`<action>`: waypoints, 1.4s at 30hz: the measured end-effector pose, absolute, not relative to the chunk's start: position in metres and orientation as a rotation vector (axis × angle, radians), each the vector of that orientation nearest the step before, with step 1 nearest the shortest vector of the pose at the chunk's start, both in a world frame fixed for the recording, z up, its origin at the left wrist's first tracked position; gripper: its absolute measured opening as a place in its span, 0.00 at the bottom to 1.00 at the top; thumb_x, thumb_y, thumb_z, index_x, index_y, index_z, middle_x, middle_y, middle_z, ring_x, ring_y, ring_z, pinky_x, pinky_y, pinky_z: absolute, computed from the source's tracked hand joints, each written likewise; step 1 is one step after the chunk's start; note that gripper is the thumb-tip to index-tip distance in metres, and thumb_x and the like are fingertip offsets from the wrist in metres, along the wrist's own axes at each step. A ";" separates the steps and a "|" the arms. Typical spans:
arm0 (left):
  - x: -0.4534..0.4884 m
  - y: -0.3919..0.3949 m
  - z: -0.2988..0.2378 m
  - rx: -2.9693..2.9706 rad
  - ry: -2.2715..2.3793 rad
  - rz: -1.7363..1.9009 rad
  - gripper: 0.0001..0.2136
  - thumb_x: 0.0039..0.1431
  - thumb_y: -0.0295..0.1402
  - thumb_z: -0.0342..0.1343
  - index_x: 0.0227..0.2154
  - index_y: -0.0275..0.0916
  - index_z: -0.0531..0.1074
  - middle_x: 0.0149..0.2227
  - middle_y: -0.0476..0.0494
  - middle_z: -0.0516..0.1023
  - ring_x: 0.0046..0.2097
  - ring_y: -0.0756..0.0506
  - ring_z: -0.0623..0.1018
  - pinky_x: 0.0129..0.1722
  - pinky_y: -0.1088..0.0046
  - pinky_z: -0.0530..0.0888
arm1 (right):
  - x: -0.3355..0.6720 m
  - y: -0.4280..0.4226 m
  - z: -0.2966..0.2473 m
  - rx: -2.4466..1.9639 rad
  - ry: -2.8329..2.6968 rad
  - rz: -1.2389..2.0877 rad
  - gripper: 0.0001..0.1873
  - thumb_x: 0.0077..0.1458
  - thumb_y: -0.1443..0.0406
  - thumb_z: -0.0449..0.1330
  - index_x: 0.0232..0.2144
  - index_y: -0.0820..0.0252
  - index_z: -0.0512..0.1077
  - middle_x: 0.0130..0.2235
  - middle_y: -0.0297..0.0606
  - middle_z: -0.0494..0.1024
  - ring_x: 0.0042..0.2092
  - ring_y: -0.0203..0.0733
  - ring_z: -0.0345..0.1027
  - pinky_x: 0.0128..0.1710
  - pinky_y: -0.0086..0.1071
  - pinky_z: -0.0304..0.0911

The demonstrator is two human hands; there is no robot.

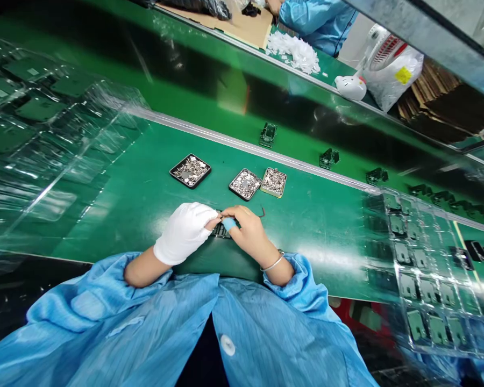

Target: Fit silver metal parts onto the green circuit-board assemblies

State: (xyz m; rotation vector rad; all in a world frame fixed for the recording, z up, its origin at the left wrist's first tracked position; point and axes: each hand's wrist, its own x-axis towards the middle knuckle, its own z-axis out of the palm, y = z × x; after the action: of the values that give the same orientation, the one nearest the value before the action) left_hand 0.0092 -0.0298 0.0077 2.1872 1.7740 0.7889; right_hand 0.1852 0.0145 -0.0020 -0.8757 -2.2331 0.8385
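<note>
My left hand (185, 231) wears a white glove with bare fingertips, and its fingers are closed at the edge of a small circuit board (221, 231). Opposite it, my right hand (248, 230) has a blue wrap on one finger. Its fingertips are pinched together over the board, meeting those of the left; whatever they hold is too small to make out. Both hands hide much of the board. Beyond them sit a black tray (190, 171) of small metal parts, a second such tray (245, 184) and a yellowish tray (274, 181) touching it.
Clear plastic trays with boards are stacked at left (36, 107) and right (423, 269). Assembled boards (268, 134) stand in a row past a metal rail (242, 145). A small dark bent tool (262, 212) lies near my right hand. Across the bench is a co-worker's blue sleeve (310, 16).
</note>
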 end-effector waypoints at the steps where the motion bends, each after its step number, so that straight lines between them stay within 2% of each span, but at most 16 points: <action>1: 0.009 -0.030 0.006 2.157 1.771 0.816 0.20 0.63 0.44 0.42 0.24 0.39 0.72 0.28 0.40 0.78 0.33 0.42 0.76 0.36 0.64 0.71 | 0.186 0.015 -0.002 -0.874 -2.231 0.817 0.10 0.58 0.70 0.52 0.38 0.56 0.72 0.38 0.37 0.78 0.41 0.40 0.70 0.49 0.36 0.64; 4: 0.005 -0.026 0.000 1.930 1.730 0.962 0.17 0.62 0.42 0.44 0.36 0.37 0.75 0.38 0.39 0.80 0.40 0.43 0.78 0.42 0.65 0.74 | 0.188 0.017 -0.001 -0.964 -2.189 0.765 0.08 0.57 0.70 0.53 0.33 0.55 0.72 0.36 0.36 0.77 0.41 0.41 0.69 0.51 0.39 0.61; 7: 0.003 -0.021 -0.012 1.745 1.574 0.942 0.18 0.60 0.41 0.47 0.45 0.36 0.73 0.48 0.39 0.78 0.47 0.43 0.78 0.50 0.65 0.74 | 0.188 0.018 -0.004 -1.045 -2.202 0.756 0.07 0.55 0.70 0.55 0.32 0.55 0.72 0.38 0.37 0.77 0.44 0.42 0.68 0.49 0.39 0.60; 10: 0.004 -0.018 -0.023 1.667 1.494 0.873 0.18 0.58 0.41 0.47 0.44 0.36 0.73 0.47 0.40 0.79 0.50 0.42 0.77 0.54 0.63 0.72 | 0.184 0.018 -0.009 -1.069 -2.273 0.707 0.07 0.53 0.70 0.55 0.32 0.55 0.71 0.39 0.37 0.76 0.44 0.43 0.67 0.50 0.40 0.58; 21: 0.009 -0.021 -0.024 1.623 1.527 0.873 0.16 0.56 0.37 0.47 0.43 0.37 0.73 0.47 0.41 0.79 0.49 0.42 0.77 0.53 0.63 0.72 | 0.181 0.015 -0.015 -1.131 -2.323 0.677 0.10 0.49 0.73 0.52 0.34 0.56 0.67 0.39 0.39 0.74 0.44 0.45 0.66 0.49 0.40 0.59; 24: 0.011 -0.020 -0.023 1.588 1.522 0.902 0.15 0.56 0.38 0.47 0.41 0.38 0.73 0.45 0.41 0.79 0.48 0.42 0.76 0.52 0.63 0.72 | 0.180 0.014 -0.013 -1.143 -2.351 0.683 0.10 0.49 0.73 0.52 0.33 0.56 0.67 0.39 0.40 0.74 0.44 0.46 0.66 0.49 0.41 0.60; 27: 0.016 -0.018 -0.025 1.487 1.543 0.951 0.15 0.58 0.43 0.47 0.37 0.38 0.72 0.39 0.43 0.78 0.43 0.43 0.77 0.47 0.64 0.73 | 0.179 0.016 -0.015 -1.127 -2.265 0.829 0.08 0.50 0.72 0.52 0.32 0.55 0.66 0.39 0.39 0.74 0.45 0.45 0.66 0.50 0.41 0.60; 30: 0.021 -0.016 -0.029 1.396 1.564 0.989 0.15 0.58 0.45 0.47 0.37 0.38 0.68 0.36 0.45 0.76 0.39 0.44 0.76 0.42 0.66 0.74 | 0.178 0.020 -0.024 -1.101 -1.958 1.167 0.05 0.53 0.67 0.53 0.35 0.56 0.65 0.38 0.37 0.74 0.42 0.41 0.68 0.47 0.36 0.64; 34: 0.022 -0.015 -0.029 1.512 1.654 0.952 0.14 0.57 0.40 0.49 0.42 0.38 0.65 0.42 0.42 0.76 0.44 0.43 0.76 0.46 0.63 0.73 | 0.177 0.022 -0.034 -1.048 -1.723 1.409 0.08 0.53 0.64 0.54 0.37 0.56 0.65 0.36 0.35 0.73 0.40 0.38 0.68 0.45 0.33 0.66; 39: 0.025 -0.015 -0.016 1.934 1.829 0.803 0.13 0.57 0.32 0.47 0.44 0.36 0.67 0.44 0.35 0.76 0.50 0.36 0.74 0.54 0.53 0.67 | 0.173 0.016 -0.030 -1.069 -1.852 1.237 0.08 0.51 0.68 0.51 0.35 0.57 0.66 0.38 0.36 0.73 0.43 0.40 0.67 0.49 0.35 0.64; 42: 0.024 -0.016 -0.014 1.899 1.801 0.866 0.14 0.58 0.32 0.46 0.46 0.35 0.67 0.46 0.35 0.76 0.52 0.37 0.74 0.55 0.54 0.68 | 0.177 0.017 -0.028 -1.075 -1.824 1.230 0.08 0.54 0.66 0.52 0.38 0.58 0.67 0.40 0.39 0.74 0.45 0.41 0.69 0.50 0.37 0.64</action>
State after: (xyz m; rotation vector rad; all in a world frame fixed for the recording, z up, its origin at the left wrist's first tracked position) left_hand 0.0236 -0.0164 -0.0140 1.8987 1.8005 0.8659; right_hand 0.1767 0.0175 -0.0284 -1.0745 -1.8237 1.2300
